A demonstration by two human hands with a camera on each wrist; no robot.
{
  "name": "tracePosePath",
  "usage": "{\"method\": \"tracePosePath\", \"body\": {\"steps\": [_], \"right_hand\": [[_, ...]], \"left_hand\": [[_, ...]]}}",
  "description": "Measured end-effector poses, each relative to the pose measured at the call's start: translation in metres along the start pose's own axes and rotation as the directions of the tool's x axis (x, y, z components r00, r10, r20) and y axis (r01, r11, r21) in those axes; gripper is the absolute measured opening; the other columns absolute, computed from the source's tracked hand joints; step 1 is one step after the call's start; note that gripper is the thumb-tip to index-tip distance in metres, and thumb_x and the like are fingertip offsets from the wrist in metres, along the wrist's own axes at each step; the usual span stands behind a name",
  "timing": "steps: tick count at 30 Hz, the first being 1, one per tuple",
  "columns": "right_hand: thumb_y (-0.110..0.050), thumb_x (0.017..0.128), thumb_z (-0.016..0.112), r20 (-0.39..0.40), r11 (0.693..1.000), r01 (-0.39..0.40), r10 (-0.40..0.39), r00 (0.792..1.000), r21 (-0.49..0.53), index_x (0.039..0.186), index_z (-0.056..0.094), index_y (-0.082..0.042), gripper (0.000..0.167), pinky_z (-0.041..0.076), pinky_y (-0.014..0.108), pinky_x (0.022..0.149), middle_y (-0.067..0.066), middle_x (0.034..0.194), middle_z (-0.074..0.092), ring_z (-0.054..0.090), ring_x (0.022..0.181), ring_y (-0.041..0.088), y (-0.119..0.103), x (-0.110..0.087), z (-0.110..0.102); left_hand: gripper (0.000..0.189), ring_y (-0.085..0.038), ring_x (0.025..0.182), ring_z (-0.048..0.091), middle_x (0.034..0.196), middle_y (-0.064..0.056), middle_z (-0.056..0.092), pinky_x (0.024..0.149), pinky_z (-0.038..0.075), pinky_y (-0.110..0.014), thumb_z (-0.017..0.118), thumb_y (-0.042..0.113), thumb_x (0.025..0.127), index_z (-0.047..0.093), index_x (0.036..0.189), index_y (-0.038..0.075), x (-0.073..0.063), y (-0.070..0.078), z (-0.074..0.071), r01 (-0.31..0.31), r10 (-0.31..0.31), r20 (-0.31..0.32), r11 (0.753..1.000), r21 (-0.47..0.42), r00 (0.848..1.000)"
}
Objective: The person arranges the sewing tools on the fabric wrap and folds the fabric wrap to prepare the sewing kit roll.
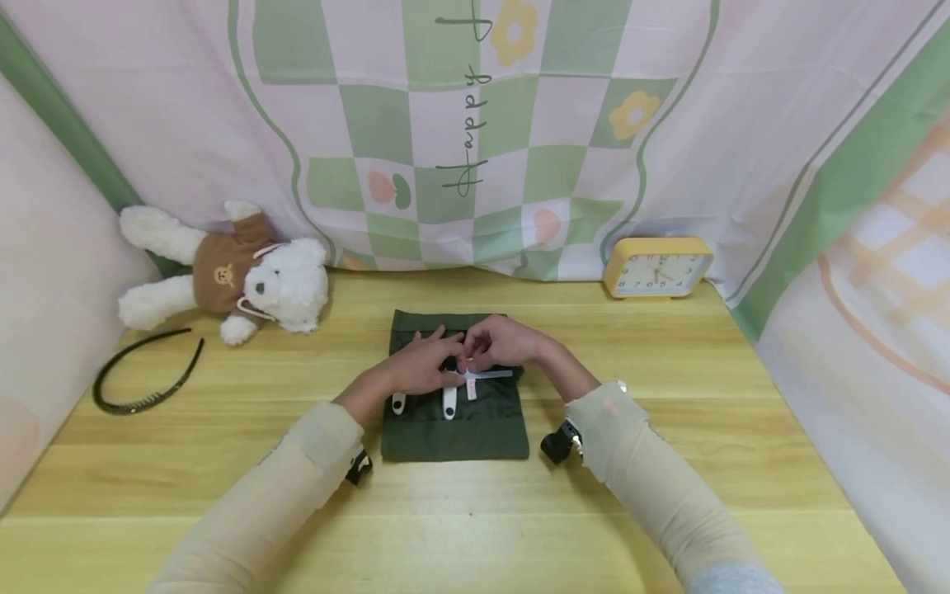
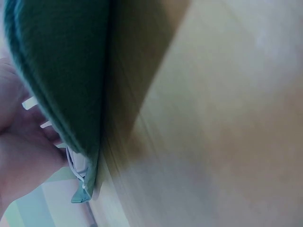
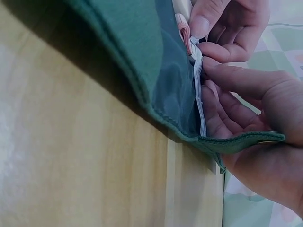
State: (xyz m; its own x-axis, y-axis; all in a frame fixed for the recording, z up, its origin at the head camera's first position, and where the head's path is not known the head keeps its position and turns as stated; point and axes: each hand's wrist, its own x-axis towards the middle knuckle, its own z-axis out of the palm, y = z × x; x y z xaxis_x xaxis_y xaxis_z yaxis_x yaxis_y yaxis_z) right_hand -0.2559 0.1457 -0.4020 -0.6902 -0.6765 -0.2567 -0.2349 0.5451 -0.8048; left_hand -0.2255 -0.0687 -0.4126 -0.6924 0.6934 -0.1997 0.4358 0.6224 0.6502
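Observation:
A dark green fabric case [image 1: 460, 441] lies spread on the table. Its white elastic band [image 1: 496, 374] runs across the inside, where two white handles with dark dots, one at the left [image 1: 398, 403] and one near the middle [image 1: 449, 403], point toward me. Next to the middle handle is a small pink-and-white folded piece [image 3: 183, 33]. My left hand [image 1: 423, 363] reaches over the handles; its thumb and forefinger pinch the band beside that piece. From the right, my right hand [image 1: 505, 340] holds the same band with its fingertips, which partly hide each other.
A white plush bear [image 1: 289, 285] in a brown top lies at the back left, with a black headband [image 1: 141, 406] before it. At the back right stands a yellow clock [image 1: 659, 268]. A patterned curtain [image 1: 467, 124] hangs behind the wooden table [image 1: 460, 528].

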Motion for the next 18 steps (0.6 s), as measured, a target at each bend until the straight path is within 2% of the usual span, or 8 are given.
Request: {"method": "tracePosePath", "body": {"steps": [6, 9, 13, 18], "right_hand": [[0.004, 0.091, 0.069, -0.01, 1.0, 0.014, -0.014, 1.0, 0.01, 0.108, 0.071, 0.001, 0.017, 0.056, 0.034, 0.081, 0.01, 0.103, 0.072, 0.069, 0.093, 0.021, 0.001, -0.003, -0.003], [0.003, 0.092, 0.069, -0.045, 0.999, 0.032, -0.032, 0.998, 0.014, 0.111, 0.07, 0.003, 0.019, 0.056, 0.035, 0.081, 0.011, 0.104, 0.072, 0.069, 0.094, 0.022, 0.002, -0.006, -0.004], [-0.003, 0.094, 0.071, -0.129, 0.998, 0.067, -0.068, 0.989, -0.013, 0.111, 0.07, 0.002, 0.018, 0.056, 0.036, 0.08, 0.01, 0.103, 0.072, 0.069, 0.093, 0.023, 0.006, -0.012, -0.008], [-0.009, 0.096, 0.071, -0.245, 0.993, 0.119, -0.118, 0.962, -0.011, 0.113, 0.07, 0.003, 0.021, 0.054, 0.041, 0.085, 0.013, 0.106, 0.071, 0.066, 0.099, 0.027, 0.013, -0.023, -0.017]], "left_hand": [[0.007, -0.042, 0.152, 0.001, 0.165, -0.015, 0.025, 0.116, -0.003, -0.067, 0.064, 0.026, 0.102, 0.061, 0.104, 0.02, 0.0, 0.001, 0.0, 0.004, -0.004, 0.002, 1.0, -0.002, 1.0], [0.007, -0.044, 0.152, 0.002, 0.164, -0.016, 0.027, 0.116, -0.002, -0.069, 0.065, 0.025, 0.102, 0.061, 0.104, 0.019, 0.0, 0.002, -0.001, -0.001, 0.001, 0.001, 1.0, 0.003, 1.0], [0.008, -0.045, 0.152, 0.005, 0.161, -0.017, 0.033, 0.115, 0.001, -0.071, 0.065, 0.025, 0.102, 0.063, 0.105, 0.018, 0.001, 0.003, -0.002, -0.007, 0.008, -0.005, 1.0, 0.019, 1.0], [0.007, -0.043, 0.152, 0.01, 0.156, -0.015, 0.042, 0.116, 0.006, -0.069, 0.065, 0.022, 0.102, 0.065, 0.107, 0.017, 0.002, 0.003, -0.001, -0.01, 0.011, -0.029, 0.999, 0.032, 1.0]]}}
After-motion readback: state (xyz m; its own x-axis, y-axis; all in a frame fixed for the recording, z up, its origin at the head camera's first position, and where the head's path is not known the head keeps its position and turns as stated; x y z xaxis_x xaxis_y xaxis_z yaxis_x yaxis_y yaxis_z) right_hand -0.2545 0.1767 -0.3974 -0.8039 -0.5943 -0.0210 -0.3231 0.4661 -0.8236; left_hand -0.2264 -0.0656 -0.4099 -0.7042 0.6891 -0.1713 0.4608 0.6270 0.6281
